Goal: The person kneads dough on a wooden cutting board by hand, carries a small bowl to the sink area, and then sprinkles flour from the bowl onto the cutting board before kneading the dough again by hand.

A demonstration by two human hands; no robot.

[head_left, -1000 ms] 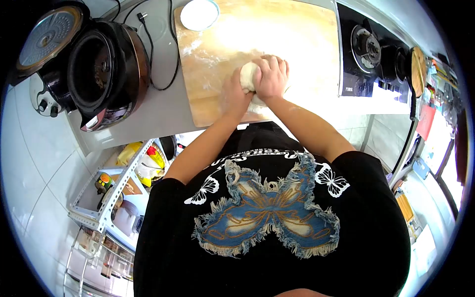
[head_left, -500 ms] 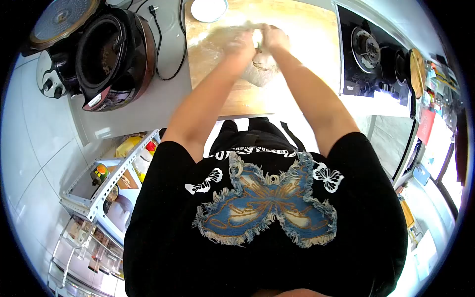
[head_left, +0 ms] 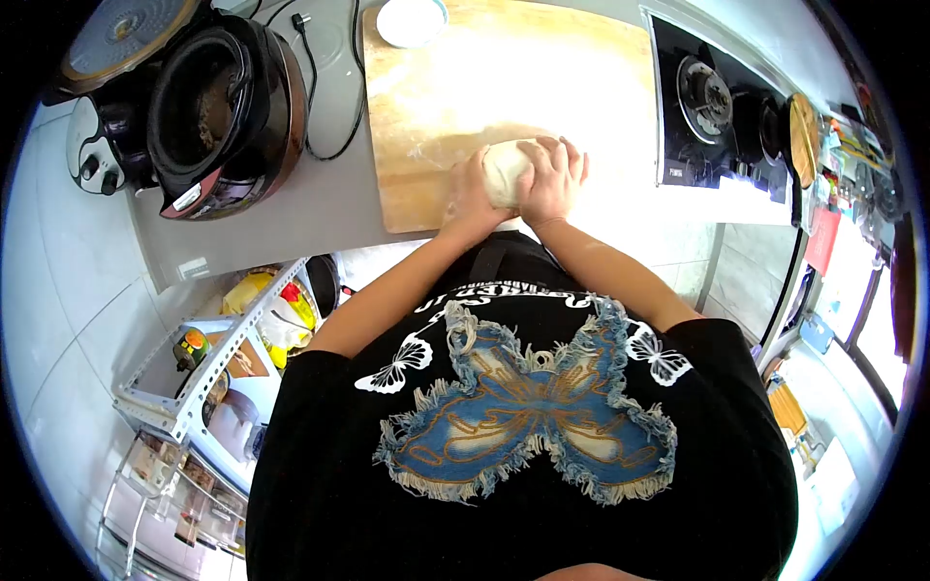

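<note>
A pale lump of dough (head_left: 506, 172) lies near the front edge of a floured wooden board (head_left: 417, 116). Against its left side presses my left hand (head_left: 471, 198), its fingers partly hidden by the dough. My right hand (head_left: 548, 182) cups the dough from the right, with fingers bent over its top and side. Both hands grip the lump between them, close to my body. At the board's far left corner stands a small white bowl (head_left: 412, 21).
Left of the board sit an open electric cooker (head_left: 281, 126) and a black cord (head_left: 341, 150) with a plug. A gas stove (head_left: 678, 145) adjoins the board on the right. Below the counter at left is a white metal rack (head_left: 208, 387) holding packages.
Both hands have drawn back from the far part of the board toward my body. The dough, stretched out before, is now a compact lump between them.
</note>
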